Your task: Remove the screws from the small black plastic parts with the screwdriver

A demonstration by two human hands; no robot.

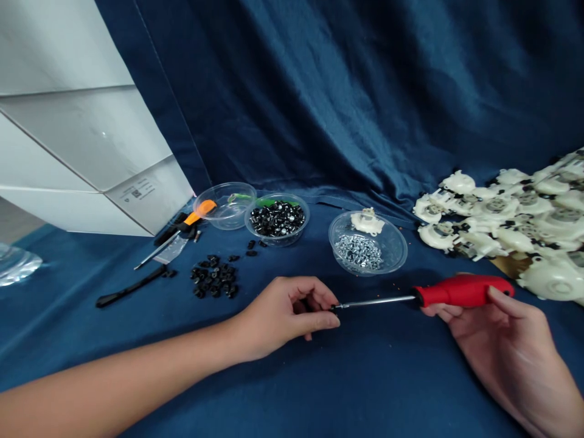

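My right hand (506, 340) is closed around the red handle of a screwdriver (460, 292), whose metal shaft points left. At the shaft's tip, my left hand (292, 313) pinches a small black part (334, 308), mostly hidden by the fingers; a small metal piece shows between it and the shaft. Just beyond the hands stands a clear bowl of silver screws (360, 252), with a cream plastic piece (367, 222) resting at its far side. Left of my left hand lies a loose pile of small black parts (214, 277) on the blue cloth.
Behind are a clear tub of shiny black pieces (277, 220) and another clear tub (228, 210). An orange-handled screwdriver (194, 218) and a black strip (132, 292) lie at left, near white boxes (123, 201). Cream plastic housings (502, 213) are heaped at right; a blue curtain (342, 97) hangs behind.
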